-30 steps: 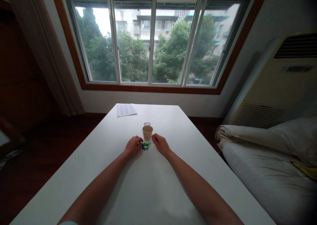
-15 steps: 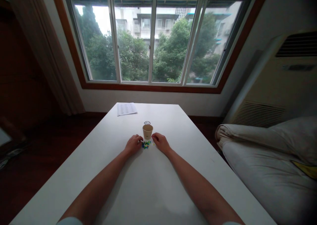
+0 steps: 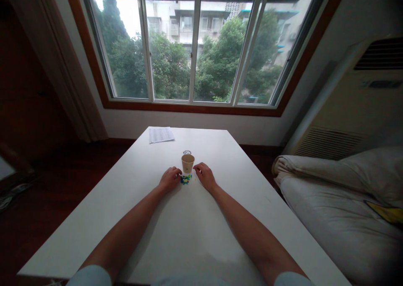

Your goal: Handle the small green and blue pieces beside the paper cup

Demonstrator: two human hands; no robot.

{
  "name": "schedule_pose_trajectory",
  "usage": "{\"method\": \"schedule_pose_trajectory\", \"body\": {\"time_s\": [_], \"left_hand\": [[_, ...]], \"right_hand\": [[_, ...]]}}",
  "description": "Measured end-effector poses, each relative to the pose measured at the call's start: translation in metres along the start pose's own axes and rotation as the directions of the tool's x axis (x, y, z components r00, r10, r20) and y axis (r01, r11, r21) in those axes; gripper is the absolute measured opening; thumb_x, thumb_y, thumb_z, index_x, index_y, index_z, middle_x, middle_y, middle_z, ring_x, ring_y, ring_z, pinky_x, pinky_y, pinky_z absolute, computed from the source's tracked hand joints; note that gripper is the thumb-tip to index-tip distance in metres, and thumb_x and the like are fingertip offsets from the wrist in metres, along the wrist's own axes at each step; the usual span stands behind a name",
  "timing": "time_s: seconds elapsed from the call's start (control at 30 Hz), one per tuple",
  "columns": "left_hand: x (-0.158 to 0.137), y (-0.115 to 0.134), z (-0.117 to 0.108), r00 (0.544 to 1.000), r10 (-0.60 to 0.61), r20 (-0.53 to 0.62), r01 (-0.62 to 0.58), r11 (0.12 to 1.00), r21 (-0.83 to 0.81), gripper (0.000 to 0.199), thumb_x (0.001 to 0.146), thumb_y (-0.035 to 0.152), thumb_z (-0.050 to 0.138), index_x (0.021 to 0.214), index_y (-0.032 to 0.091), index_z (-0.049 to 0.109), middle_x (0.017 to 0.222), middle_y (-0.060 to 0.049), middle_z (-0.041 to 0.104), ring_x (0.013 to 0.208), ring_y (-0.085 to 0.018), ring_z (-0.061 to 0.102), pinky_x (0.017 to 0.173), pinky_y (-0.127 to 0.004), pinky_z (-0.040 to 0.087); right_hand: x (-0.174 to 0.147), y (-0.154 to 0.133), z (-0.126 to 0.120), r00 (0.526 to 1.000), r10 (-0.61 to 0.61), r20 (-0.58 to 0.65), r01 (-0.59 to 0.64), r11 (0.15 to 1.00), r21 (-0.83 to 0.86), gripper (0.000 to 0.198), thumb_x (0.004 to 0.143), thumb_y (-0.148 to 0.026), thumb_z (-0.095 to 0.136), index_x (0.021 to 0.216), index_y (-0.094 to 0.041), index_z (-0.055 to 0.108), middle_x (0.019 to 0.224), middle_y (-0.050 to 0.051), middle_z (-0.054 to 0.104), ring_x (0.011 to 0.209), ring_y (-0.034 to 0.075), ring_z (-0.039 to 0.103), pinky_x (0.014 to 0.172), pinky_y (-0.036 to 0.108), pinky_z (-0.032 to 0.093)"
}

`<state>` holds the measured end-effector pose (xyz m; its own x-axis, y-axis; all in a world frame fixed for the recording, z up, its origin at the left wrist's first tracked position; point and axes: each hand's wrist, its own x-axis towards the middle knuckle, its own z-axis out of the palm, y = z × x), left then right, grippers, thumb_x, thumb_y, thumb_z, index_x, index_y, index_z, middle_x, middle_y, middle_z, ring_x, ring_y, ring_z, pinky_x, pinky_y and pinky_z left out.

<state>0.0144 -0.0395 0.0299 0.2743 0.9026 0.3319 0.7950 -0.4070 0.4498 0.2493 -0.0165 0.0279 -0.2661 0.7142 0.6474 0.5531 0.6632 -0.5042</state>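
Small blue, green, yellow pieces [image 3: 185,179] heaped before upright paper cup [image 3: 187,163]

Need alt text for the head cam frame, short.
Two bare hands rest on a white table, the left hand and right hand flanking a small pile of blue, green and yellow pieces just in front of a tan paper cup. A printed sheet lies at the far edge below a wide window.

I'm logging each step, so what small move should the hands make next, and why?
Probably pinch one of the small coloured pieces with the left hand, since they lie loose between it and the right hand, just before the open paper cup.
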Motion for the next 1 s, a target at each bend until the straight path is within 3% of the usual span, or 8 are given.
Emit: {"method": "schedule_pose_trajectory", "body": {"time_s": [0.17, 0.43, 0.77, 1.0], "left_hand": [[0.001, -0.005, 0.003, 1.000, 0.020, -0.012, -0.020, 1.000, -0.004, 0.022, 0.086, 0.017, 0.054, 0.099, 0.022, 0.070, 0.095, -0.005, 0.063, 0.091, -0.018, 0.054, 0.079, -0.030, 0.042], [0.001, -0.005, 0.004, 1.000, 0.020, -0.006, -0.020, 1.000, 0.002, 0.021, 0.086, 0.018, 0.054, 0.099, 0.022, 0.070, 0.094, -0.005, 0.063, 0.090, -0.018, 0.054, 0.081, -0.030, 0.042], [0.001, -0.004, 0.005, 1.000, 0.010, -0.011, -0.010, 1.000, 0.008, 0.020, 0.084, 0.017, 0.055, 0.097, 0.023, 0.070, 0.094, -0.005, 0.062, 0.091, -0.018, 0.054, 0.081, -0.030, 0.042], [0.002, -0.006, 0.006, 0.999, 0.027, -0.018, -0.027, 1.000, 0.006, 0.020, 0.084, 0.016, 0.055, 0.097, 0.023, 0.070, 0.093, -0.005, 0.062, 0.089, -0.018, 0.054, 0.080, -0.029, 0.041]], "right_hand": [[0.001, -0.004, -0.001, 0.998, -0.030, -0.049, 0.028, 0.999, -0.040, 0.024, 0.094, -0.020, 0.049, 0.105, -0.023, 0.070, 0.096, 0.008, 0.064, 0.096, 0.023, 0.056, 0.085, 0.038, 0.050], [0.004, -0.018, -0.005, 0.987, -0.086, -0.136, 0.071, 0.991, -0.114, 0.041, 0.097, -0.027, 0.047, 0.137, -0.022, 0.056, 0.126, 0.012, 0.058, 0.119, 0.027, 0.051, 0.104, 0.046, 0.046], [0.006, -0.023, -0.002, 0.980, -0.196, -0.012, 0.190, 0.962, -0.198, 0.058, 0.097, -0.031, 0.051, 0.152, -0.023, 0.038, 0.149, 0.014, 0.043, 0.138, 0.030, 0.039, 0.113, 0.053, 0.038], [0.007, -0.021, 0.002, 0.973, -0.225, 0.046, 0.229, 0.952, -0.203, 0.056, 0.096, -0.032, 0.054, 0.150, -0.023, 0.041, 0.150, 0.013, 0.043, 0.141, 0.030, 0.037, 0.114, 0.052, 0.036]]}}
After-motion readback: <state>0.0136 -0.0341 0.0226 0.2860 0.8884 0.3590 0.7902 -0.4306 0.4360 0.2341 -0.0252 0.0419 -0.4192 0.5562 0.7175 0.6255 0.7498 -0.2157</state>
